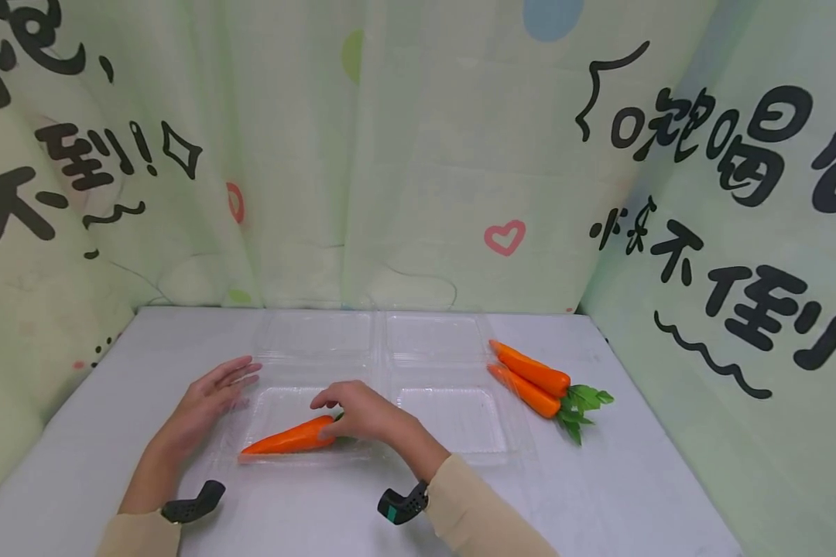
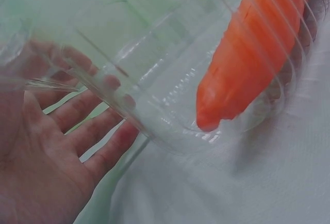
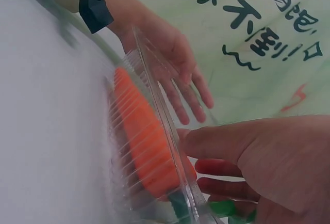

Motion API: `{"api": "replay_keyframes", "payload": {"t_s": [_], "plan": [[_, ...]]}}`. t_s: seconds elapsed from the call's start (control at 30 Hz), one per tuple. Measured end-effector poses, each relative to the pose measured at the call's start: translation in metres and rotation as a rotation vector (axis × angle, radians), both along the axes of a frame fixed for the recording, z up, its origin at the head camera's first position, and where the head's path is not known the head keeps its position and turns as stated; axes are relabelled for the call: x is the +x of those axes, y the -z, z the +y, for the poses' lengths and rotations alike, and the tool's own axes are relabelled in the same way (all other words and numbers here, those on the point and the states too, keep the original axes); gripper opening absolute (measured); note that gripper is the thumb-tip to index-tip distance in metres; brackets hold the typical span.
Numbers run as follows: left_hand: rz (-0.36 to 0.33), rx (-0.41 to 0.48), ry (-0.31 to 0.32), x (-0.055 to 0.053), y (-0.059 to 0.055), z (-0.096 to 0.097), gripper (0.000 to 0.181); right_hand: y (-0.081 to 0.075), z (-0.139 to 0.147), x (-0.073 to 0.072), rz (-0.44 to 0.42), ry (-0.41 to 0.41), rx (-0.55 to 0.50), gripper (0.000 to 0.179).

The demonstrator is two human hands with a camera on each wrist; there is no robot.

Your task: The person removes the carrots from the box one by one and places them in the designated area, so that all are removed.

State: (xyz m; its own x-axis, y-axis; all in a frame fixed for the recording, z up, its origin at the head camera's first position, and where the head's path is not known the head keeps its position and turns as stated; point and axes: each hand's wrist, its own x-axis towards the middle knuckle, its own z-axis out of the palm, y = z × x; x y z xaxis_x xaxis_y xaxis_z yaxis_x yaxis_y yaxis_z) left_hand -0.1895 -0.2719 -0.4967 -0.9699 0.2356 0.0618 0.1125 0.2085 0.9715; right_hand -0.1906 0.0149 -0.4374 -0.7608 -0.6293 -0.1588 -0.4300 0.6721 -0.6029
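Observation:
A clear plastic clamshell box (image 1: 449, 394) lies unfolded on the table, with two ridged compartments in front and its lid laid back. Inside the front-left compartment rests an orange carrot (image 1: 289, 439), its tip pointing left and its leafy end mostly hidden by my right hand (image 1: 365, 414). That hand hovers over the carrot's top with thumb and fingers apart; the green leaves (image 3: 223, 208) show below its fingers. My left hand (image 1: 205, 402) is beside the box's left edge, its fingers (image 2: 90, 126) spread and extended; the left wrist view shows them against the clear plastic.
Two more carrots (image 1: 529, 370) with green leaves (image 1: 585, 398) lie to the right of the box, their tips near its right edge. The white table (image 1: 599, 495) is bordered by a pale green printed curtain (image 1: 418, 155) at the back and sides.

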Motion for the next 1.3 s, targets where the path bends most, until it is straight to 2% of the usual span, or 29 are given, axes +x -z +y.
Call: {"api": "replay_keyframes", "payload": {"t_s": [0.2,0.53,0.97,1.13,1.3], "plan": [[-0.004,-0.003,-0.001,0.000,-0.001,0.001,0.052,0.000,-0.004,0.000,0.002,-0.035,0.044,0.041],[-0.008,-0.010,-0.004,0.000,-0.002,0.002,0.052,0.006,-0.007,0.000,0.074,-0.048,0.107,0.038],[0.001,-0.014,-0.002,-0.001,0.000,0.002,0.052,0.002,0.000,-0.003,0.076,-0.060,0.015,0.034],[0.025,0.004,0.004,-0.001,0.000,0.001,0.051,0.000,0.002,-0.003,0.081,-0.045,-0.018,0.035],[0.007,-0.008,-0.010,0.001,-0.001,0.000,0.052,-0.003,0.003,-0.003,0.081,-0.024,-0.046,0.036]]}}
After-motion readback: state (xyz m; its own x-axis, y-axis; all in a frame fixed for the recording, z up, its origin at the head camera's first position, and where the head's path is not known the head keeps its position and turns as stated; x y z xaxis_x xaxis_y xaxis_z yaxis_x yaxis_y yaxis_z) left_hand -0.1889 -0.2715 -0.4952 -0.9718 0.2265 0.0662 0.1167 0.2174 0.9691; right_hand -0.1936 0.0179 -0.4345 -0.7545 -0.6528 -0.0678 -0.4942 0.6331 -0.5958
